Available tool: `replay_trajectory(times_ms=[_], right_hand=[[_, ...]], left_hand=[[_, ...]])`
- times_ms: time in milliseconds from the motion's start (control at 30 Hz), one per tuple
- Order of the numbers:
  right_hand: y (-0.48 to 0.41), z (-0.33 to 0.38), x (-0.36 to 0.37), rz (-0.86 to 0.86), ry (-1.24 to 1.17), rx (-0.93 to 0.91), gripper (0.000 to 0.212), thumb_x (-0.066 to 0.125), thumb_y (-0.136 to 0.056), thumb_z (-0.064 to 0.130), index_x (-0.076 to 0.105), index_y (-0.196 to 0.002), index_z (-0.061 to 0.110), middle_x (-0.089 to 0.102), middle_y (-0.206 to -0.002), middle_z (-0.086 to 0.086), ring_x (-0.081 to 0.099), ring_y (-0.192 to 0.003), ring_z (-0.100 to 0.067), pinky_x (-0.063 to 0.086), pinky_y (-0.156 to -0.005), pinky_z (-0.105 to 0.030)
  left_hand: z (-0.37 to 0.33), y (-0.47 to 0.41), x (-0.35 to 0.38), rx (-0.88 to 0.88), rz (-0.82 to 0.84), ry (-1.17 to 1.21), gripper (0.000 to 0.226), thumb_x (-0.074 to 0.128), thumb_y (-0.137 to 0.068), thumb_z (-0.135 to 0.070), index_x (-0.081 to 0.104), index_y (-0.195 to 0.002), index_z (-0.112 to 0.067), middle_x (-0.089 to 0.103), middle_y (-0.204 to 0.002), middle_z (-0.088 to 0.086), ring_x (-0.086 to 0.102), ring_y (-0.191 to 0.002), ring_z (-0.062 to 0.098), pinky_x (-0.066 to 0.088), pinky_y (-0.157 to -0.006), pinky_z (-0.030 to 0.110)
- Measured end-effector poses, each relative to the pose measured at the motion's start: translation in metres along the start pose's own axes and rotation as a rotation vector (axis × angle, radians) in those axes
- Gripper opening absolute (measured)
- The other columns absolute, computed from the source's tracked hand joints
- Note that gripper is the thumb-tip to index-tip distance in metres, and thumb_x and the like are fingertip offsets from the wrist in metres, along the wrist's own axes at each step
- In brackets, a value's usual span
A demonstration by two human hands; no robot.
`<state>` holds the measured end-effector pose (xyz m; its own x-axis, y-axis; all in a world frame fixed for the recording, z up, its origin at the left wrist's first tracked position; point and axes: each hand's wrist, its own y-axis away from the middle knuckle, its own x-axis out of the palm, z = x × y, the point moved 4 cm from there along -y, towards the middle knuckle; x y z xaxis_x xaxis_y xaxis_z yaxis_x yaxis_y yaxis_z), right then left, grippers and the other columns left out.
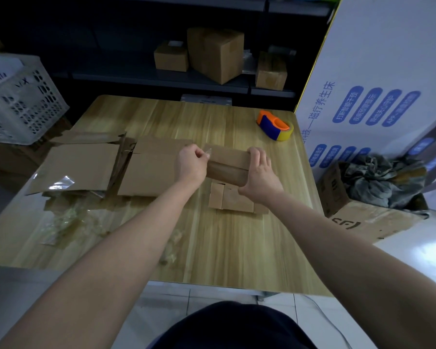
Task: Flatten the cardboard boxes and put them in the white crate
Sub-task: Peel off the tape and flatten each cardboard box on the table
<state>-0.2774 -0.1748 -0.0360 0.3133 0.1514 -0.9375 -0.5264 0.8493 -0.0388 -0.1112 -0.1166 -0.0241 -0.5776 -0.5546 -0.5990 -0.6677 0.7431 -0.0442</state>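
Note:
A small brown cardboard box [228, 165] stands on the wooden table [224, 248], a little right of centre. My right hand [258, 173] grips its right end, fingers over the top and thumb on the near side. My left hand [193, 162] pinches a strip of clear tape [207, 154] at the box's top left corner. Flattened cardboard sheets [151, 172] lie to the left, with another sheet [78, 167] further left. A small flattened piece [233, 201] lies just in front of the box. The white crate [20, 104] stands off the table's far left corner.
An orange and blue tape dispenser [275, 125] sits at the table's far right. Crumpled clear tape [68, 222] lies near the left front. Several sealed boxes [215, 54] stand on the shelf behind. An open box with cloth [373, 195] sits on the floor, right.

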Motion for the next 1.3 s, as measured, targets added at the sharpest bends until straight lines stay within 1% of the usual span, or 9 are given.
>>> replay_trajectory(times_ms=[167,233,333,400,567,800,967,1067,1300], right_hand=[[-0.006,0.025,0.005,-0.028,0.325,-0.059,0.112,0.077,-0.069,0.050,0.006,-0.149,0.017,0.015,-0.153,-0.008,0.005,-0.145,-0.034,-0.002,-0.115,-0.058],[-0.007,0.033,0.003,-0.095,0.314,-0.069,0.108,0.076,-0.071,0.047,0.008,-0.148,0.013,0.024,-0.148,-0.008,0.017,-0.142,-0.031,0.002,-0.116,-0.056],[-0.010,0.025,-0.004,-0.137,0.172,-0.036,0.101,0.079,-0.068,0.040,0.018,-0.144,0.012,0.033,-0.141,-0.007,0.029,-0.135,-0.027,0.012,-0.117,-0.050],[-0.011,0.020,-0.006,-0.133,0.072,-0.047,0.101,0.079,-0.066,0.039,0.020,-0.144,0.013,0.033,-0.140,-0.006,0.029,-0.135,-0.026,0.015,-0.117,-0.047],[-0.013,0.032,-0.006,-0.096,-0.184,-0.103,0.100,0.082,-0.065,0.029,0.022,-0.143,0.014,0.037,-0.135,-0.004,0.036,-0.126,-0.022,0.031,-0.111,-0.043],[-0.015,0.030,0.007,-0.018,-0.366,-0.075,0.101,0.085,-0.061,0.018,0.023,-0.141,0.021,0.036,-0.133,0.000,0.042,-0.120,-0.019,0.047,-0.100,-0.043],[-0.019,-0.002,0.006,-0.098,-0.343,0.164,0.100,0.085,-0.062,0.023,0.023,-0.139,0.019,0.035,-0.133,-0.002,0.040,-0.121,-0.020,0.047,-0.099,-0.042],[-0.026,-0.009,-0.002,-0.136,-0.293,0.193,0.101,0.086,-0.061,0.023,0.022,-0.139,0.020,0.035,-0.134,-0.003,0.038,-0.123,-0.022,0.044,-0.101,-0.044],[-0.035,0.035,0.002,-0.098,-0.339,0.026,0.099,0.082,-0.063,0.019,0.022,-0.142,0.015,0.032,-0.138,-0.003,0.034,-0.128,-0.021,0.042,-0.104,-0.039]], left_hand=[[-0.022,0.017,0.011,0.195,0.128,0.002,0.015,0.067,-0.086,-0.018,0.061,-0.072,-0.014,0.060,-0.073,-0.005,0.053,-0.065,0.004,0.036,-0.053,0.010],[-0.023,0.022,0.018,0.174,0.190,0.109,0.017,0.068,-0.084,-0.015,0.060,-0.069,-0.016,0.061,-0.069,-0.007,0.058,-0.066,0.007,0.043,-0.060,0.008],[-0.008,0.014,0.011,-0.067,0.174,0.493,0.016,0.067,-0.083,-0.004,0.062,-0.071,-0.012,0.067,-0.076,0.005,0.066,-0.078,0.022,0.056,-0.081,0.033],[0.005,0.007,0.001,-0.212,0.093,0.697,0.016,0.064,-0.082,0.006,0.060,-0.073,-0.007,0.065,-0.079,0.008,0.066,-0.079,0.022,0.056,-0.085,0.035],[0.019,0.000,-0.015,-0.461,-0.059,1.030,0.019,0.060,-0.082,0.014,0.057,-0.075,-0.003,0.064,-0.081,0.012,0.066,-0.076,0.019,0.057,-0.066,0.022],[0.055,-0.008,-0.031,-0.643,-0.227,1.142,0.025,0.060,-0.080,0.018,0.057,-0.087,-0.006,0.060,-0.099,0.015,0.066,-0.085,0.023,0.058,-0.073,0.026],[0.093,-0.018,-0.061,-0.689,-0.441,1.200,0.023,0.058,-0.082,0.016,0.054,-0.078,-0.006,0.060,-0.093,0.012,0.063,-0.073,0.018,0.055,-0.059,0.017],[0.114,-0.010,-0.069,-0.671,-0.436,0.952,0.024,0.063,-0.081,0.011,0.051,-0.076,-0.009,0.059,-0.082,0.008,0.061,-0.070,0.017,0.055,-0.057,0.018],[0.143,0.024,-0.043,-0.329,-0.053,0.103,0.025,0.074,-0.075,-0.003,0.057,-0.061,-0.015,0.055,-0.060,-0.003,0.050,-0.059,0.013,0.042,-0.048,0.016]])
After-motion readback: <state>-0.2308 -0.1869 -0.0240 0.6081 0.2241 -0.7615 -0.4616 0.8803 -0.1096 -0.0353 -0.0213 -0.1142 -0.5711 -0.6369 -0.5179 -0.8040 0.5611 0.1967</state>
